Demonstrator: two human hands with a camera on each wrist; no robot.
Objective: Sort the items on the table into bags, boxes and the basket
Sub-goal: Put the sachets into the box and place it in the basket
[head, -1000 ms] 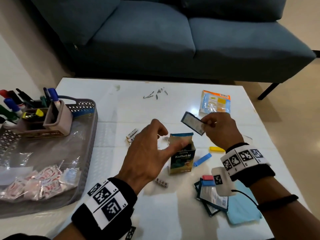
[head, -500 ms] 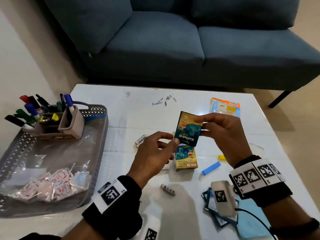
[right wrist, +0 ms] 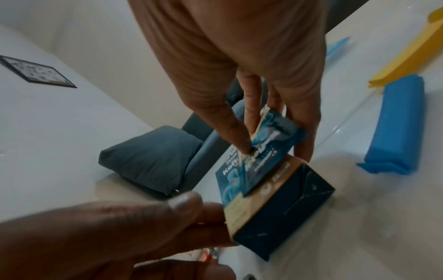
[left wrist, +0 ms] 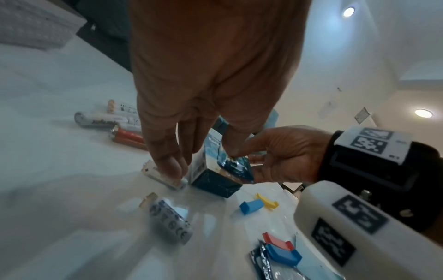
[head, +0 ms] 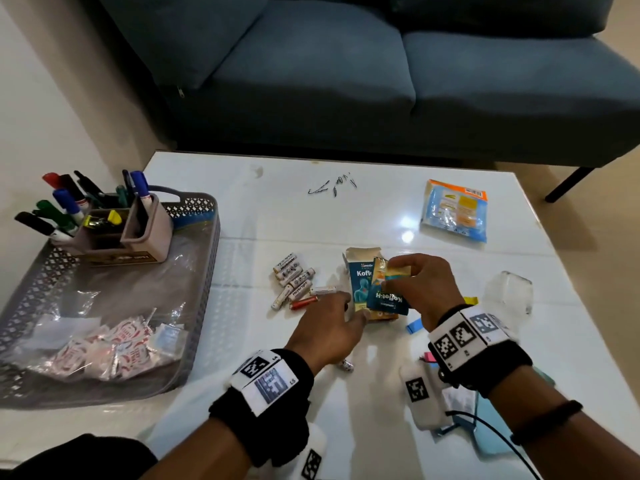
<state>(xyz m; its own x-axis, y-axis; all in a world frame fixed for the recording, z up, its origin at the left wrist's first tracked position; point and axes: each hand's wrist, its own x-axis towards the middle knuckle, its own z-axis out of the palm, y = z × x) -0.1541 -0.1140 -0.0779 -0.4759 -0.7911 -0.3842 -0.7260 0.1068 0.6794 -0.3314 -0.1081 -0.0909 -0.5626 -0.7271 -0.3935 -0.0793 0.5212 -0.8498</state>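
Observation:
A blue and gold Koflet-H box (head: 359,289) stands upright on the white table (head: 263,209), top flaps open. My left hand (head: 353,315) grips its lower part, thumb on one side and fingers on the other (left wrist: 167,166). My right hand (head: 401,282) pinches a blue Koflet-H sachet (head: 385,299) against the box's front, tilted and upside down. In the right wrist view the sachet (right wrist: 271,144) lies over the box (right wrist: 282,204) face. Several batteries (head: 294,280) lie left of the box.
A grey basket (head: 204,271) at the left holds a marker organiser (head: 138,230) and a bag of sachets (head: 114,351). An orange-blue pouch (head: 453,211) lies far right, a clear plastic tub (head: 507,291) right. Blue clip (head: 414,325), yellow clip (head: 471,300) and more packets sit near my right wrist.
My right hand has brought the sachet down in front of the box. My left hand has let go of the sachet and dropped to hold the box.

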